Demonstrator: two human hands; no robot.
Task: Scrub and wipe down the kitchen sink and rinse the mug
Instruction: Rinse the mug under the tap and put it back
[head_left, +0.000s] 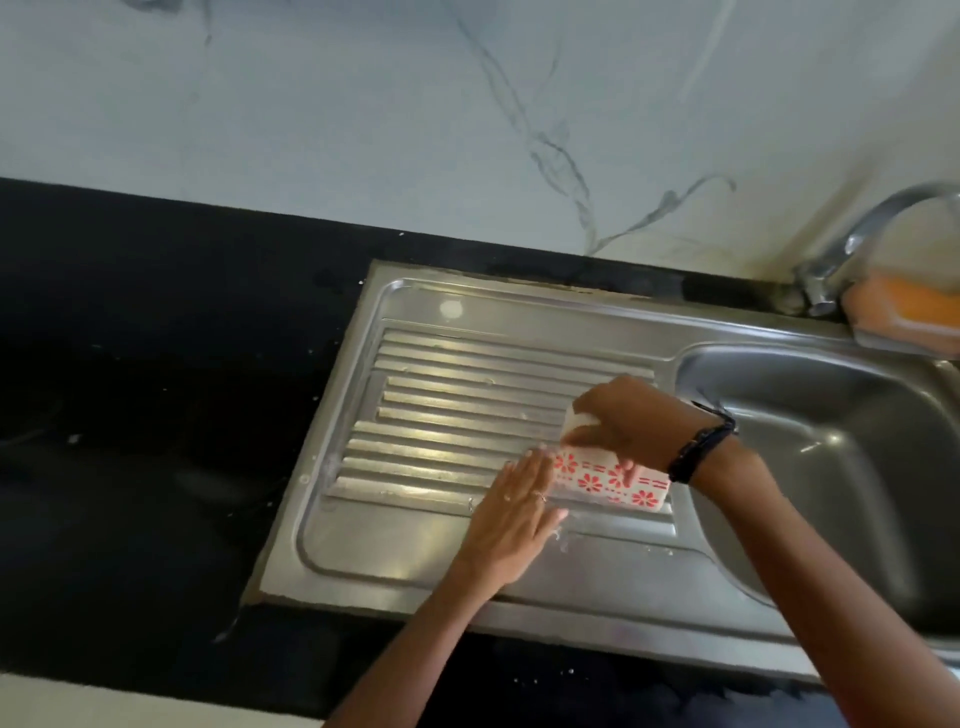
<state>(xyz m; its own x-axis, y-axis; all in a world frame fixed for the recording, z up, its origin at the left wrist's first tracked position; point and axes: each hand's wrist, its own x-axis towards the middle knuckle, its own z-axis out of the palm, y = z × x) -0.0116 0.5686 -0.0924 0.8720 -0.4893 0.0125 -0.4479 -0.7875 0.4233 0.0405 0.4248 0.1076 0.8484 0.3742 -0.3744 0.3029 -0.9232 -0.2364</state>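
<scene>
A white mug with red flower print (592, 478) lies on its side on the ribbed drainboard (441, 415) of the steel sink. My right hand (634, 421), with a dark band on its wrist, is curled over the mug and grips a white pad (574, 422), apparently a sponge, just above the mug's left end. One finger of this hand rests across the mug. My left hand (511, 514) lies flat on the drainboard with fingers straight, its fingertips touching the mug's left end. The basin (841, 467) is to the right.
A chrome tap (852, 249) stands at the back right, with an orange sponge in a holder (909, 312) beside it. Black countertop (156, 415) spreads to the left and front. A marbled white wall rises behind. Small white specks dot the counter.
</scene>
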